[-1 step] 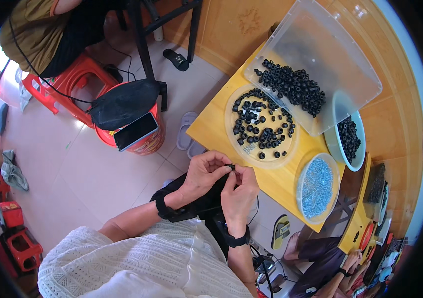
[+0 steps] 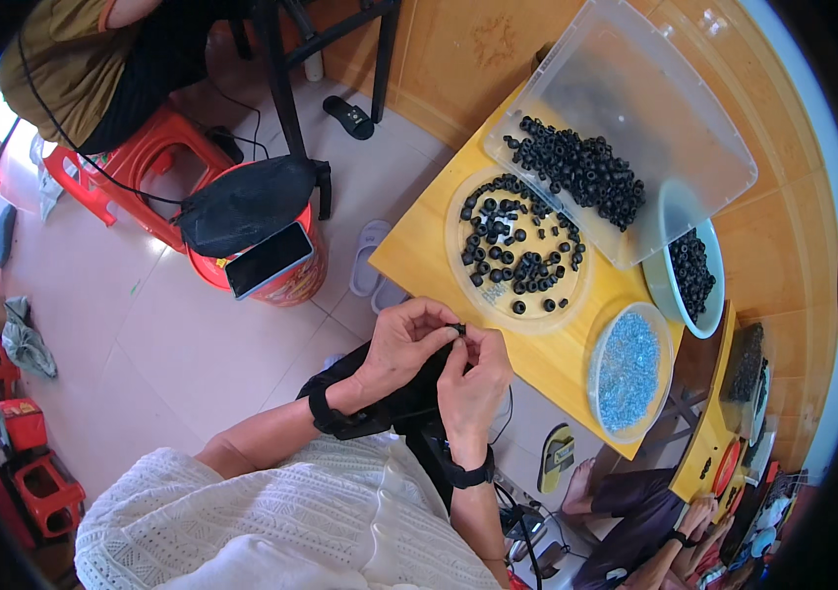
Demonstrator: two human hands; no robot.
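My left hand (image 2: 404, 344) and my right hand (image 2: 475, 379) meet fingertip to fingertip just off the yellow table's near edge. Between them they pinch a small black part (image 2: 459, 330), mostly covered by the fingers. Closest to the hands is a round clear tray (image 2: 576, 305) with loose black ring-like parts (image 2: 534, 270) scattered in it. A shallow round dish (image 2: 670, 379) of small blue-and-clear pieces (image 2: 628, 374) stands to the right of my hands.
A tilted clear plastic bin (image 2: 635, 79) holds a heap of black parts, beside a pale green bowl (image 2: 719, 295) of more. On the left, a phone (image 2: 269, 261) lies on a red bucket (image 2: 291, 285). Other people sit at the upper left and lower right.
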